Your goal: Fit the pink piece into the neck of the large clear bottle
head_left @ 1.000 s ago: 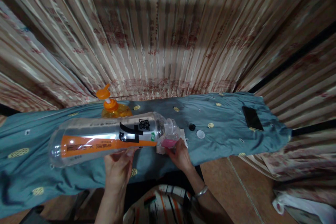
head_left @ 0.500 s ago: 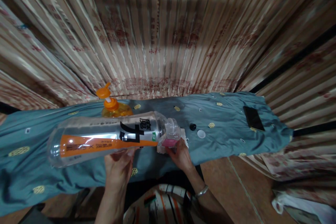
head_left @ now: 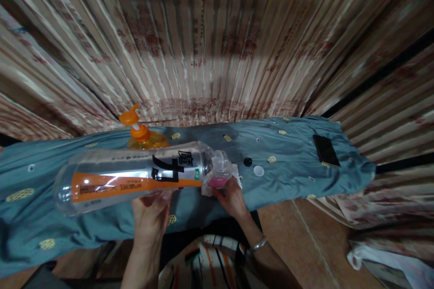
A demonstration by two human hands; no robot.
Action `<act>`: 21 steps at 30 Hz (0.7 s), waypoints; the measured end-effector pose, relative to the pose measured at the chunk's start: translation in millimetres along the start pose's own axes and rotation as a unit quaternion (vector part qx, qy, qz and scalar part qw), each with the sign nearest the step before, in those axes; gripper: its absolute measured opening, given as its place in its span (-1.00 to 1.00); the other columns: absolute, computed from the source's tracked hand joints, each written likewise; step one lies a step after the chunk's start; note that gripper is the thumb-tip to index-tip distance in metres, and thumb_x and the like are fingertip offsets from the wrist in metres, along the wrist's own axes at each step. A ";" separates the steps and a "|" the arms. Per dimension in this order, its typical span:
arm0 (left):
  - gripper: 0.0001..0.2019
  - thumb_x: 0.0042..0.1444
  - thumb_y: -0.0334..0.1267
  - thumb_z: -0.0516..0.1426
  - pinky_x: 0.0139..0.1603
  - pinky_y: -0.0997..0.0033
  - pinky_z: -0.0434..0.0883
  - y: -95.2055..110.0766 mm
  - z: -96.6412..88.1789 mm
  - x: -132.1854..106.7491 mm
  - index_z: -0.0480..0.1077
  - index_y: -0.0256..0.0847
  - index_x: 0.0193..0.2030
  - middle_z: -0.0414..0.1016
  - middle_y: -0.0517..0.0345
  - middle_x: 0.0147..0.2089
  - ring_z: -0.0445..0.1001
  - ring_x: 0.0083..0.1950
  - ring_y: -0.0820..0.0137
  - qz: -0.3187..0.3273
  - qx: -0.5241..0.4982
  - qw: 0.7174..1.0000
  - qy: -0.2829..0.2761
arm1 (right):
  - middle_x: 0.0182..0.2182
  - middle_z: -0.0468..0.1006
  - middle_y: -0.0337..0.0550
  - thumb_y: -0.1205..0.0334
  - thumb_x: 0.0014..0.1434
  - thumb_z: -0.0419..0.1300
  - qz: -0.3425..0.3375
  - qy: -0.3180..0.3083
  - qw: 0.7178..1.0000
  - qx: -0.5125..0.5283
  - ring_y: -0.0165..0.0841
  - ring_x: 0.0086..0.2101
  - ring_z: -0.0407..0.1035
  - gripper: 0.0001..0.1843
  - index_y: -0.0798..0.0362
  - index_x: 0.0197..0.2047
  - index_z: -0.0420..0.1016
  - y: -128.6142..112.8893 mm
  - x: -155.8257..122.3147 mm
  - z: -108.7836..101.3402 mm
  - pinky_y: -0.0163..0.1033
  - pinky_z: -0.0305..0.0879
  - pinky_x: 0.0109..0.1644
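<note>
My left hand [head_left: 152, 207] is closed around the underside of a large clear plastic bottle [head_left: 132, 176] with a silver and orange label. The bottle lies nearly level in the air, its neck to the right and a little higher than its base. At its neck is a small clear container [head_left: 219, 182] with pink in its lower part; whether the two touch I cannot tell. My right hand [head_left: 232, 196] grips this small container from the right, its fingertips partly hidden. A white tissue [head_left: 207, 190] shows beneath it on the cloth.
Behind the large bottle stands an orange pump bottle [head_left: 149, 140], partly covered. A black cap [head_left: 247, 161] and a white disc [head_left: 258, 171] lie right of my right hand. Farther right is a black phone [head_left: 325, 150]. A teal cloth [head_left: 288, 144] covers the table; curtains [head_left: 210, 45] hang behind.
The view has shifted slightly, and the large bottle's base sits a little farther left and nearer. Both hands keep their hold.
</note>
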State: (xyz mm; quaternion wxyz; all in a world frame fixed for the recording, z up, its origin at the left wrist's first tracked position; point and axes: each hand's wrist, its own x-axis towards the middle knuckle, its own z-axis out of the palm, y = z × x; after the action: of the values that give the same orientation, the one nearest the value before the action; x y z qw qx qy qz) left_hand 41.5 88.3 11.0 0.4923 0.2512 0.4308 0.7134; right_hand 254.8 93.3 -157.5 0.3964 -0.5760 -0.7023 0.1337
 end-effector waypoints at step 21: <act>-0.57 -0.52 -0.01 0.54 -0.31 0.12 0.63 7.6 18.3 -4.4 0.45 -0.17 -0.67 0.46 0.16 -0.67 0.55 -0.56 0.27 0.030 0.042 0.999 0.009 | 0.11 0.51 0.17 0.18 0.20 0.30 0.007 -0.006 1.000 -0.006 0.02 0.14 0.40 -0.44 0.07 0.23 0.31 -1.7 0.9 0.7 0.17 0.44 0.16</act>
State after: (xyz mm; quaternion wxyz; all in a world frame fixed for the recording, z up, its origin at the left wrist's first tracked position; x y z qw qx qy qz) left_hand 53.8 89.9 27.0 0.4555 0.2780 0.4575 0.7112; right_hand 253.0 93.8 -156.5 0.3879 -0.5822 -0.7016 0.1356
